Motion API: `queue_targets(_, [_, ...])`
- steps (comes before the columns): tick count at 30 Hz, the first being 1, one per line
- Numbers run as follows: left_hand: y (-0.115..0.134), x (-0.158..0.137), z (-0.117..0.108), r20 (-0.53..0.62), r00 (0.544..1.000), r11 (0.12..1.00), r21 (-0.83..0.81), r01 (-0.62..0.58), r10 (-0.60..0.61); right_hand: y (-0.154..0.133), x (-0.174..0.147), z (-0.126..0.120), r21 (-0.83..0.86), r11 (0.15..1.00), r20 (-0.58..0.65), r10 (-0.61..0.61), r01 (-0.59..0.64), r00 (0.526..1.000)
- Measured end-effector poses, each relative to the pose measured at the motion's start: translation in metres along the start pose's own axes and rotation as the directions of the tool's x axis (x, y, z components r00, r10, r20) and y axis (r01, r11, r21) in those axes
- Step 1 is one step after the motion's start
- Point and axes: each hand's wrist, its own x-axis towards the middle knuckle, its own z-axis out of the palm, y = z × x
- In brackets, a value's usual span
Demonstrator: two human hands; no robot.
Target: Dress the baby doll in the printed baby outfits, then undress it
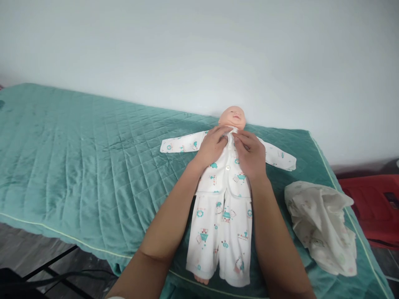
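Note:
A baby doll (233, 117) lies on its back, head toward the wall. It wears a white printed shirt (215, 181) and matching pants (204, 236); one foot peeks from a pant leg. My left hand (213, 145) is at the shirt's collar, fingers bent and pinched on the fabric near the neck. Across the front opening, my right hand (251, 151) pinches the other side of the collar. The fingertips of both hands almost meet below the doll's chin. A round button (227, 168) shows lower on the shirt front. Both sleeves stretch outward.
The doll rests on a green quilted cover (93, 166). To the right lies a crumpled white printed cloth (322, 226) near the cover's edge. A red plastic object (370, 203) stands beyond that edge. A pale wall (187, 54) rises behind. Black bars and a cable are at lower left.

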Motion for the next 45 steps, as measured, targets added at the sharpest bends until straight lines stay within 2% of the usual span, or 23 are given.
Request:
queue_targets(4, [-0.0003, 0.0001, 0.0005, 0.003, 1.0, 1.0, 0.003, 0.005, -0.005, 0.0008, -0.0003, 0.0005, -0.024, 0.999, 0.016, -0.027, 0.027, 1.0])
queue_targets(11, [-0.0003, 0.0003, 0.0, 0.012, 1.0, 1.0, 0.008, 0.007, -0.007, -0.0008, -0.0004, 0.0015, -0.098, 0.995, -0.001, 0.02, -0.02, 1.0])
queue_targets(20, [-0.0005, 0.0001, 0.0001, 0.008, 1.0, 1.0, 0.0, 0.013, -0.013, -0.0008, -0.0016, 0.0004, -0.107, 0.993, 0.038, -0.039, 0.043, 0.998])
queue_targets(27, [0.0016, 0.0002, -0.0002, 0.01, 1.0, 1.0, 0.0, 0.024, -0.024, -0.0022, -0.0007, 0.001, -0.143, 0.99, 0.062, 0.025, -0.016, 0.998])
queue_targets(34, [0.001, 0.0009, 0.0013, 0.017, 0.999, 0.999, 0.043, 0.033, -0.034, 0.002, 0.0004, 0.0026, -0.127, 0.989, 0.071, 0.086, -0.077, 0.994])
queue_targets(41, [0.0022, 0.0008, 0.0004, 0.028, 0.999, 0.999, 0.052, 0.012, -0.014, 0.0052, 0.0041, 0.0006, -0.078, 0.995, 0.12, 0.071, -0.062, 0.99])
queue_targets(45, [0.0021, 0.0014, -0.0001, 0.027, 1.0, 0.999, 0.046, 0.001, -0.002, 0.0055, 0.0025, 0.0018, -0.014, 0.994, 0.064, 0.112, -0.112, 0.992])
